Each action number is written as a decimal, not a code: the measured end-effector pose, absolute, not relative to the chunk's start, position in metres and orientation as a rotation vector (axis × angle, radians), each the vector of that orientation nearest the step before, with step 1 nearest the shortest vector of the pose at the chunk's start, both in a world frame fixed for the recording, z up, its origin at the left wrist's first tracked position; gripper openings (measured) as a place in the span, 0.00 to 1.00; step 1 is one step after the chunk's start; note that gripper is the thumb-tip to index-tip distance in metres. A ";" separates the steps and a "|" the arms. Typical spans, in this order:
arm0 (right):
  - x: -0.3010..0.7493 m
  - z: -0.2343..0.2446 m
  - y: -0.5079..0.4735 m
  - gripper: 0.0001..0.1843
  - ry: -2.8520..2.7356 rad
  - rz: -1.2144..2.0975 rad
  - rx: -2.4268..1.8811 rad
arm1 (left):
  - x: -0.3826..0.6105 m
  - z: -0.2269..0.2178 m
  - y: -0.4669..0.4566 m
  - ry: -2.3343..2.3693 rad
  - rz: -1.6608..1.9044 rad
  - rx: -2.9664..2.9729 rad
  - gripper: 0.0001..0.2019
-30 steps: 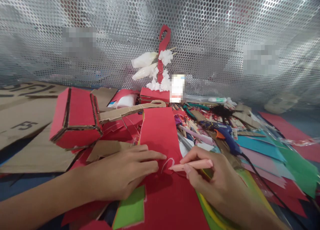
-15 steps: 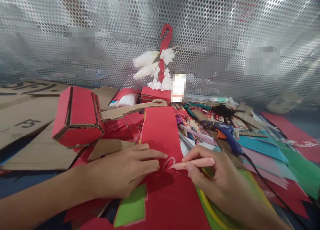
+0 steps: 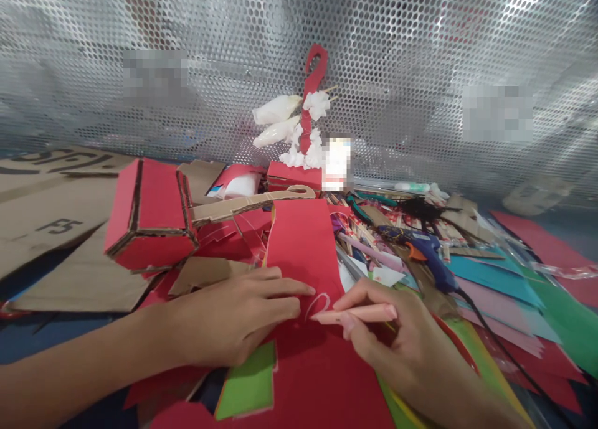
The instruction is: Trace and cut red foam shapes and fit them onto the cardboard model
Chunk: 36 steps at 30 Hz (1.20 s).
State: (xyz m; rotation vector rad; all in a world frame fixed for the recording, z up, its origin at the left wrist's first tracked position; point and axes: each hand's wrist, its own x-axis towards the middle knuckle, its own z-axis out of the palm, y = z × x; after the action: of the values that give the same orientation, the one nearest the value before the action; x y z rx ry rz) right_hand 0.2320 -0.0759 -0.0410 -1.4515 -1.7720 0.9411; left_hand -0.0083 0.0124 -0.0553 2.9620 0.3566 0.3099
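Note:
My right hand (image 3: 397, 342) pinches a pale pink crayon (image 3: 367, 314). Its tip touches a red sheet of paper (image 3: 303, 242), at the lower end of a thin pale loop drawn there. Fingers stretched out, my left hand (image 3: 252, 314) lies flat across the sheet's left side, its index fingertip just left of the loop. Below that hand, a green piece (image 3: 247, 379) shows through a cut-out edge in the red paper, marked with a pale outline.
A red cardboard box (image 3: 159, 198) with a cardboard strip (image 3: 247, 206) is at the left. Behind stands a red hook-shaped piece (image 3: 314, 74) with white paper flowers (image 3: 275, 121). At right lie a blue glue gun (image 3: 430, 258), its cord and coloured paper sheets (image 3: 495, 276). A perforated metal wall rises behind.
The crayon tip has moved down and left, and the pale curve has grown longer into a loop. My left hand stays in place on the paper. The view has shifted slightly.

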 end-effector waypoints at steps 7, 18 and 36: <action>0.233 -0.043 -0.078 0.07 -1.785 0.988 -1.418 | -0.008 -0.054 0.013 0.351 0.263 2.964 0.19; 0.234 -0.045 -0.078 0.08 -1.789 0.957 -1.427 | -0.009 -0.057 0.013 0.358 0.289 2.945 0.20; 0.273 -0.032 -0.069 0.09 -1.924 0.271 -1.477 | -0.011 -0.053 0.013 0.393 0.267 2.867 0.15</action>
State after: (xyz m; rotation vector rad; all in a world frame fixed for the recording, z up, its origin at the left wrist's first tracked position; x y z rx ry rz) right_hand 0.2734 -0.0693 -0.0317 -1.4767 -1.9240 0.2714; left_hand -0.0108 0.0132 -0.0534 2.8672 0.3927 0.2674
